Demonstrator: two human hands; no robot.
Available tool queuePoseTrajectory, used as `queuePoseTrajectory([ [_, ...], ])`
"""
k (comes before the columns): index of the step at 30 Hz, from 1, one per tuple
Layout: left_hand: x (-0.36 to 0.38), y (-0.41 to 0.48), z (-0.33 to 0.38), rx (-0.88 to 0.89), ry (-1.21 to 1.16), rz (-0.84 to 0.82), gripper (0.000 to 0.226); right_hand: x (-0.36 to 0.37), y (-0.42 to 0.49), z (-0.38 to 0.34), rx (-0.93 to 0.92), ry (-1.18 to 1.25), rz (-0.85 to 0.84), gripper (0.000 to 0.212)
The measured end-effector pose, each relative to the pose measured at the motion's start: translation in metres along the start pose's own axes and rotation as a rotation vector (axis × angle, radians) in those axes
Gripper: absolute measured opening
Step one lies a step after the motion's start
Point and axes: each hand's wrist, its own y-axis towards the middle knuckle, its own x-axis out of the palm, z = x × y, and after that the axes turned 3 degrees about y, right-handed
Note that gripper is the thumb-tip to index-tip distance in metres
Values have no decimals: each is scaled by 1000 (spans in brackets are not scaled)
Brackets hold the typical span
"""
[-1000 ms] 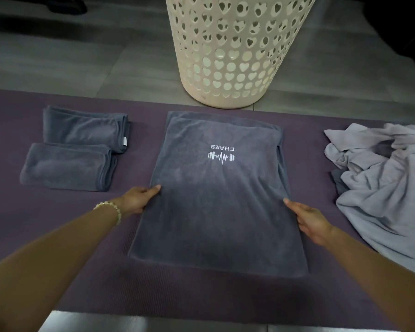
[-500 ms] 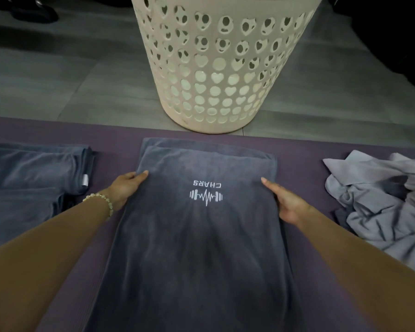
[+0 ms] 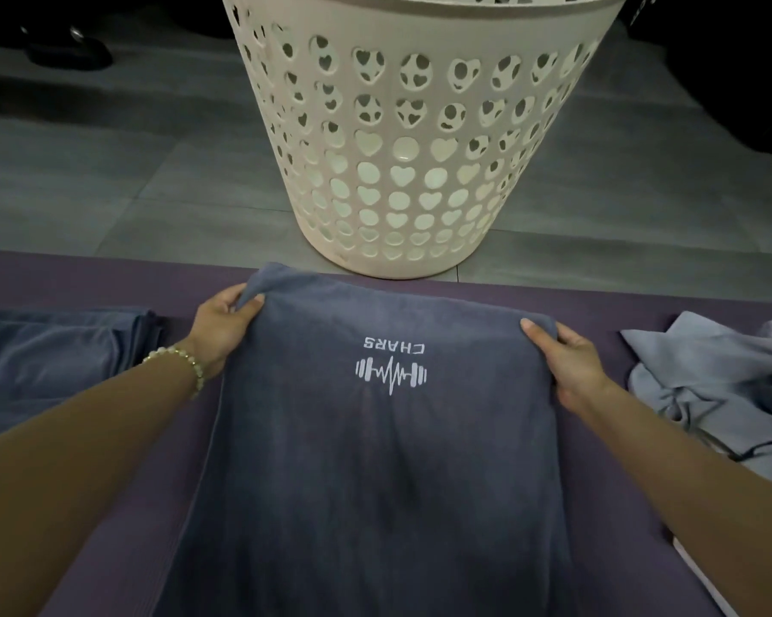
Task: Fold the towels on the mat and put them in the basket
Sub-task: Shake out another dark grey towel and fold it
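Both arms reach forward, forearms coming in from the lower corners of my view, with a hand at each far corner of the dark grey towel.

Left hand: fingers curled round the far-left corner, pinching it. That corner is raised off the mat and pokes up past the knuckles. There's a beaded bracelet on the wrist.

Right hand: it grips the far-right corner, thumb on top of the cloth and the other fingers wrapped round the side edge. I can't tell if this corner is off the mat.

The towel lies lengthwise between the arms, flat on the purple mat. Its white CHARS logo reads upside down to me. The near end runs out of the bottom of the view.

Edges: the towel's far edge is close to the mat's far edge. The cream basket with heart-shaped holes stands upright on the grey floor just beyond it, straight ahead of the towel.

Room: a strip of bare mat lies on each side of the towel. To the left, past that strip, are the folded towels, apart from the left wrist. To the right is a crumpled pile of lighter towels, near the right wrist but not touching it. There's open floor to either side of the basket, and a dark shoe at far left.
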Motion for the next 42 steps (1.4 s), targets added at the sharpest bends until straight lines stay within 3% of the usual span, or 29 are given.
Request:
queuePoseTrajectory([
  [6,4,15,-37,-296,66,-105,41,-5,34,28,84,-194,46,40],
  [10,6,11,-41,-319,73,-68,46,-4,35,37,87,-186,104,40],
  [14,5,2,-42,-301,94,-74,44,-5,26,26,87,-196,11,47],
  [21,-25,-61,-51,-384,184,-344,26,-52,-41,50,259,-320,-167,17],
  [23,-38,-88,-56,-427,224,-428,21,-71,-69,62,262,-277,-173,29],
  [25,-50,-117,-63,-451,231,-473,21,-88,-98,75,287,-291,-213,67],
  [27,-60,-145,-72,-452,242,-453,24,-101,-124,90,331,-301,-266,83],
  [31,-77,-190,-85,-510,229,-425,25,-111,-168,105,406,-260,-304,33],
  [32,-80,-199,-89,-531,231,-440,28,-112,-176,107,424,-274,-301,28],
  [37,-95,-239,-102,-536,332,-504,33,-114,-210,116,419,-382,-277,52],
  [42,-110,-256,-104,-521,365,-531,33,-119,-237,120,431,-428,-262,22],
])
